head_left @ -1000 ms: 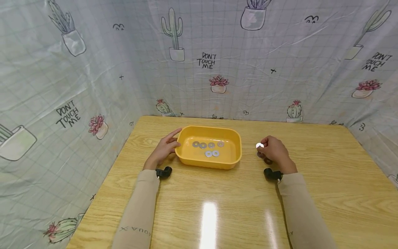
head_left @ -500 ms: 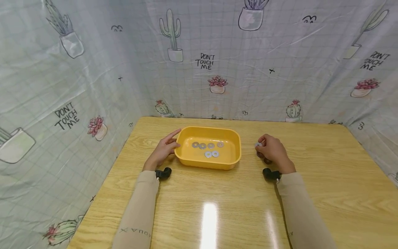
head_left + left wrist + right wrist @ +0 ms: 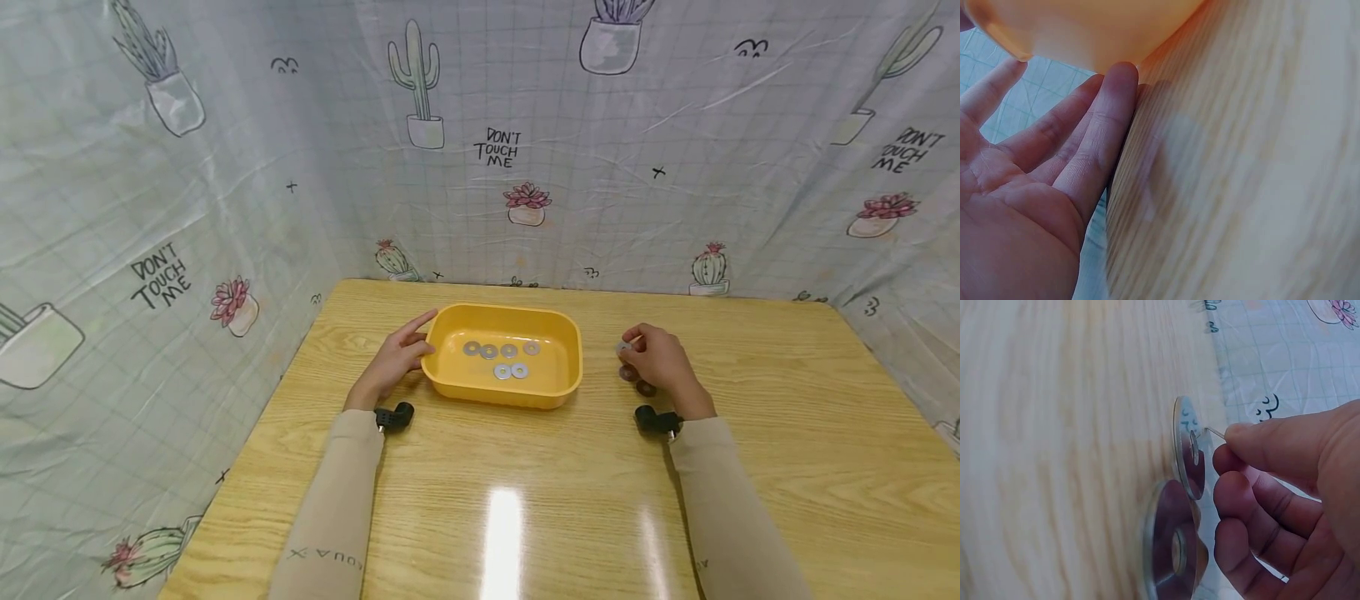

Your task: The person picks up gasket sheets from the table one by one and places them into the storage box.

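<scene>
In the head view, my left hand [image 3: 393,360] touches the left end of a yellow plastic tray [image 3: 504,397]. Its extended fingers meet the tray's outer wall in the left wrist view. Several flat grey washers [image 3: 488,352] lie spread over the tray floor. To the right of the tray, my right hand [image 3: 662,362] pinches a metal washer [image 3: 622,347] between thumb and finger; the right wrist view shows only this washer's thin edge [image 3: 1215,433]. Two more washers lie flat on the table below that hand, the farther one [image 3: 1188,447] and the nearer one [image 3: 1166,544].
The wooden table [image 3: 450,483] carries the tray and washers. A cactus-print sheet [image 3: 465,217] hangs behind the table and along the sides. A small black wrist camera [image 3: 395,416] sits at the left wrist and another black camera [image 3: 656,420] at the right.
The pinched washer has shifted slightly left and away from me and lost its bright glare, with the right hand moving a little along. Left hand and tray stay put.
</scene>
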### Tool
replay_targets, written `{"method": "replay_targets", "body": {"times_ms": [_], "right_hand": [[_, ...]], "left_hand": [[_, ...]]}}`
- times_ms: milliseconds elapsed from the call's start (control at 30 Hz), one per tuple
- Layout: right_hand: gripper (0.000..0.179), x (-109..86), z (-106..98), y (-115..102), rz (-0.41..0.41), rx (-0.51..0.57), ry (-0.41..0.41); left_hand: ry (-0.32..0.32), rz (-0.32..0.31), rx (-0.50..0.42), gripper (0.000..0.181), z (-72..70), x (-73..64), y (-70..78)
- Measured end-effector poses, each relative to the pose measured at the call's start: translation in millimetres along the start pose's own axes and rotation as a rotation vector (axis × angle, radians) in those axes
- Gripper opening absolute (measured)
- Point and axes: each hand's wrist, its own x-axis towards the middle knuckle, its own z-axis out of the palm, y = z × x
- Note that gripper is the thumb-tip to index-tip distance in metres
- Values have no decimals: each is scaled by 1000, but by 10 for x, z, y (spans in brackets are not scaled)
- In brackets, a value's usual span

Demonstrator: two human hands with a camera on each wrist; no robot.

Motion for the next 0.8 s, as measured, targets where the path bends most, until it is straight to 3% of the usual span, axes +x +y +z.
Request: {"method": "replay_targets", "body": {"times_ms": [367,800], "right_hand": [[29,3,-26,-22,-15,31,29],[30,-16,-39,-102,-67,188,88]], "left_hand": [[2,-9,-13,68,12,14,6],[-11,-26,-14,68,37,-13,94]]}}
